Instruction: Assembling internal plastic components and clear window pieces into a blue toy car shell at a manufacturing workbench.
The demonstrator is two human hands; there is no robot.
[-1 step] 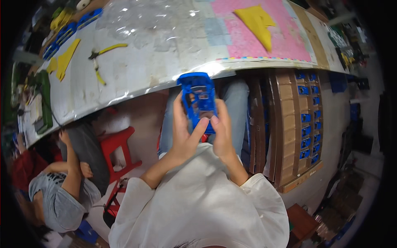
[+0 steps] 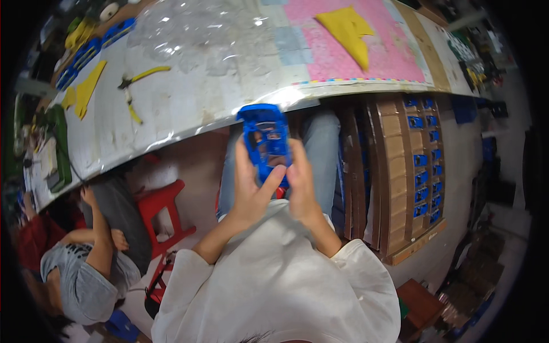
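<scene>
A blue plastic toy car body point(image 2: 277, 147) with window openings is held over my lap, just in front of the worktable's edge. My left hand point(image 2: 250, 191) wraps its left side, the thumb lying on the near end. On the opposite side, my right hand point(image 2: 301, 184) grips the shell with its thumb at the near right corner. The fingers beneath the car body are partly hidden.
Yellow-handled pliers point(image 2: 129, 84) and yellow cloths point(image 2: 342, 35) lie on the white worktable point(image 2: 189, 108). To my right stands a partitioned brown tray point(image 2: 394, 166) holding several blue car bodies. A seated person point(image 2: 86, 274) and a red stool point(image 2: 160, 214) are at left.
Both hands and the car body sit slightly further left in view. My right thumb has shifted from the shell's near end toward its right edge.
</scene>
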